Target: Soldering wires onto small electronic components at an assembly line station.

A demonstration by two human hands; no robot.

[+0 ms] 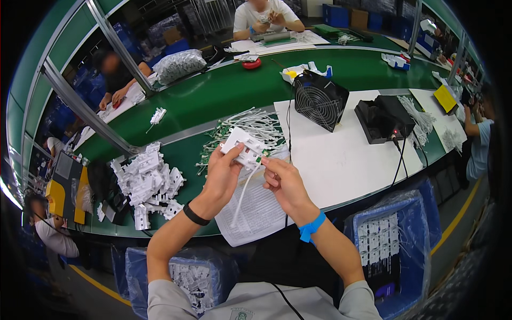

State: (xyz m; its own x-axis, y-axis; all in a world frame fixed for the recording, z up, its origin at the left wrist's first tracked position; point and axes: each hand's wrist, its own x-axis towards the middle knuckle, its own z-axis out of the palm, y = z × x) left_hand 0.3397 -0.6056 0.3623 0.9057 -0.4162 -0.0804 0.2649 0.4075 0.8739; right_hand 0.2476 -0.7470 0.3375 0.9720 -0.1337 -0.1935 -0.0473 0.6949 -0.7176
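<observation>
My left hand [221, 173] is closed round a white plastic housing [234, 140], raised above the bench with its moulded inner side showing. The thumb lies across the housing. At the housing's right end sits a small green circuit board [258, 159], pinched between thumb and forefinger of my right hand [285, 184]. A white cable [244, 196] hangs down from there over a printed sheet [250, 221]. Whether the board is seated in the housing cannot be made out. Behind the hands lies a heap of white cables with green boards [261, 125].
White housings [146, 176] are piled at left. A black fan [320, 101] and black powered box [384, 120] stand on white board [341, 165]. Lined blue bins [410, 240] flank me below, holding white parts. Co-workers sit across the green conveyor [229, 80] and at both sides.
</observation>
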